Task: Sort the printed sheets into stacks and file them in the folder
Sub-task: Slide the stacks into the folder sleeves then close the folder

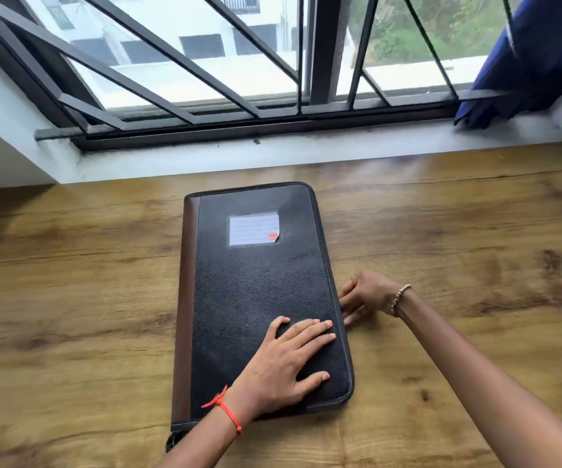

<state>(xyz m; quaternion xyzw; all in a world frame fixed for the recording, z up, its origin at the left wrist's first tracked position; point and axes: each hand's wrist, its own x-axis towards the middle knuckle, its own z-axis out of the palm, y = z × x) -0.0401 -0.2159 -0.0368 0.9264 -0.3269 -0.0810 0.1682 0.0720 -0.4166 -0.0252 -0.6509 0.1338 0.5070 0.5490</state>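
One folder [259, 282] lies closed and flat in the middle of the wooden surface [70, 298], its brown spine to the left, its zipped edge to the right and its far end toward the window sill [205, 157]. A single clear label pocket [253, 230] with one lined card sits high on the black cover. No printed sheets are in view; presumably they are inside or out of frame. The left hand [283, 363] rests on the near right part of the cover with fingers spread and straight, holding nothing, most likely to pin the folder down so it cannot slide. The right hand [367, 295] is at the folder's right edge, its fingers curled in against the zip line; whether they pinch a zip pull or only touch the edge cannot be told. That pairing suggests the zip is being worked along this side. Each wrist carries one band: an orange thread [225, 405] on the left, a string of beads [399, 298] on the right. Beyond the sill stand the dark window bars [178, 62], and one blue cloth [536, 72] hangs at the far right.
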